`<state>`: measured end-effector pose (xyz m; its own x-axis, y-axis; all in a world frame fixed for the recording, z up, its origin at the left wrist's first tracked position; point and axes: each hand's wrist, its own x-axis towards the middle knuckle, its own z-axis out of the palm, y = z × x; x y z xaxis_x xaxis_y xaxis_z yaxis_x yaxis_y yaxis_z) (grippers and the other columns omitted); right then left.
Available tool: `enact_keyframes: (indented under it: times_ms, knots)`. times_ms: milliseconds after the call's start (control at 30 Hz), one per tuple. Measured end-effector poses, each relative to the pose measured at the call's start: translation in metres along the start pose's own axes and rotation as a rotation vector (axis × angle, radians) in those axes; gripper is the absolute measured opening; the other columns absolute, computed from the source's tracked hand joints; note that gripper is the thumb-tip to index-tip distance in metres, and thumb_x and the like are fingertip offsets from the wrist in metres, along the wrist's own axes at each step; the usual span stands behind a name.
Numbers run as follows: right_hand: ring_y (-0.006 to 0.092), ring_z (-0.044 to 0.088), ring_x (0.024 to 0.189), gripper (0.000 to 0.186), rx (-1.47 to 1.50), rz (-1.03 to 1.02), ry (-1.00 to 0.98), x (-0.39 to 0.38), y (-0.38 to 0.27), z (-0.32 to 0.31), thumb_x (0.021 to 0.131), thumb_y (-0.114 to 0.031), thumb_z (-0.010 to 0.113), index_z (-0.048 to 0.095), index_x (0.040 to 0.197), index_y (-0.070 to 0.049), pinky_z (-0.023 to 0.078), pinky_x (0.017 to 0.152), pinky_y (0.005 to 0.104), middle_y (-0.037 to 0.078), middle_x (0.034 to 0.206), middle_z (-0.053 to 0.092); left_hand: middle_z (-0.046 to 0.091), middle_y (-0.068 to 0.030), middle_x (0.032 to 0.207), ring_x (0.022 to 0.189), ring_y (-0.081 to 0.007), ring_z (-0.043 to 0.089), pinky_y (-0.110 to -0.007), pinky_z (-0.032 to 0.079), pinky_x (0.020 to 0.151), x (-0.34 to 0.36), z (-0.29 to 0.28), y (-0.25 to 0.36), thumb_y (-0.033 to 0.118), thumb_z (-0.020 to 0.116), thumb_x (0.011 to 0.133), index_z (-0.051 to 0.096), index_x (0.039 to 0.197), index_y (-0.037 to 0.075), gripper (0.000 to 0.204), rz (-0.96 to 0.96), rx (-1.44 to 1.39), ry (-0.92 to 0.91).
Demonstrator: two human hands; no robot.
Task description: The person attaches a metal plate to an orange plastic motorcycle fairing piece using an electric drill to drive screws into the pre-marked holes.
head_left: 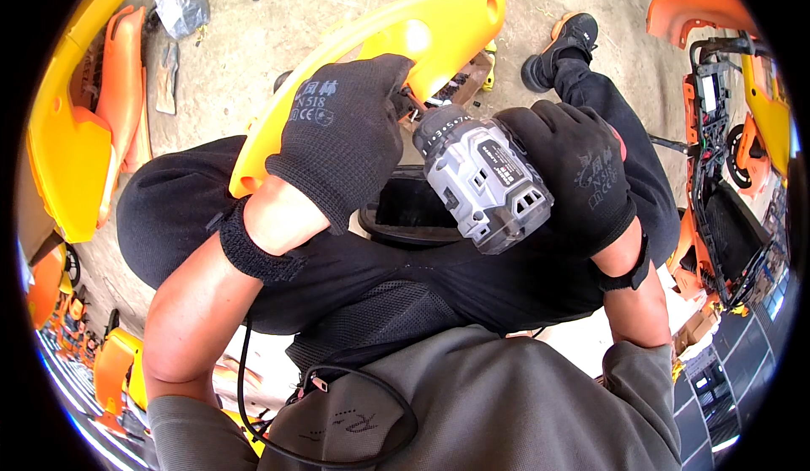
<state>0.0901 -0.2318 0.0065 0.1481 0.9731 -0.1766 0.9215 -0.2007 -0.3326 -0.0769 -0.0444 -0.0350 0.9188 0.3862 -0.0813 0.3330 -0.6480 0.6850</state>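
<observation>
A curved yellow plastic panel [456, 24] lies across my lap, reaching out over the floor. My left hand [337, 133], in a black knit glove, is closed at the panel's near side by the front of a grey-and-black cordless drill [485, 184]; its fingertips are largely hidden. My right hand [578, 167], also gloved, is wrapped round the drill's handle. The drill's nose points forward-left toward the panel, beside my left fingers. Whether the bit touches the panel I cannot tell.
Yellow [63, 175] and orange panels [122, 74] lie at left. A plastic bag [181, 2] and gloves [166, 78] are on the concrete floor [236, 40]. A black frame [709, 108] with orange parts stands at right. My shoe [561, 53] is ahead-right, near a cardboard box [468, 91].
</observation>
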Motion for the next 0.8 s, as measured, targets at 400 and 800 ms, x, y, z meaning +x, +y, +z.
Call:
enact_keyframes:
  times_ms: [400,800]
  knots:
    - [0.0294,0.065,0.085,0.040,-0.035,-0.005,-0.028,0.0013,-0.0024,-0.0031,0.071,-0.022,0.072,0.064,0.109,-0.011,0.049,0.075,0.0415,0.009,0.088,0.063,0.071,-0.0228,0.091,0.078,-0.0359,0.069,-0.041,0.055,0.078,-0.0010,-0.0004,0.0052,-0.001,0.060,0.082,0.069,0.115,-0.001,0.035,0.013,0.034,0.003]
    - [0.0278,0.067,0.086,0.034,-0.060,-0.002,-0.067,0.0016,-0.0034,-0.0055,0.076,-0.021,0.071,0.064,0.108,-0.012,0.050,0.076,0.0416,0.009,0.092,0.065,0.071,-0.0231,0.094,0.080,-0.0374,0.069,-0.042,0.055,0.080,-0.0002,0.0019,0.0024,-0.002,0.059,0.080,0.069,0.117,-0.001,0.039,0.011,0.019,-0.012]
